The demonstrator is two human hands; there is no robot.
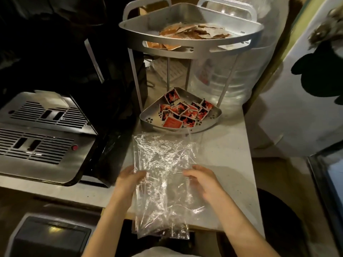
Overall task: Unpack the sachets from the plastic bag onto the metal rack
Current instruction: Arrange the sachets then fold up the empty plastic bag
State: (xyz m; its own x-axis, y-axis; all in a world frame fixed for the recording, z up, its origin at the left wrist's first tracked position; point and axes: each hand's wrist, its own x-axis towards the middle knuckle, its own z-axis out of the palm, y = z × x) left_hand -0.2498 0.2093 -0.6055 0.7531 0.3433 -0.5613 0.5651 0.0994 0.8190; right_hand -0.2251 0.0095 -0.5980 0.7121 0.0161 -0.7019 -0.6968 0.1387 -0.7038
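Plastic bag (163, 175) flat on table (230, 145), apparently emptied; light, limp, slippery. Left hand (128, 180) and right hand (206, 182) grasping side edges. Sachets (182, 113) heaped on metal rack (146, 118) lower tray.

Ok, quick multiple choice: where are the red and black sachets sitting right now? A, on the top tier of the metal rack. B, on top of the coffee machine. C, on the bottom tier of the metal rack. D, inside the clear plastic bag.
C: the red and black sachets lie piled on the bottom tier of the metal rack, while the plastic bag in both hands looks empty.
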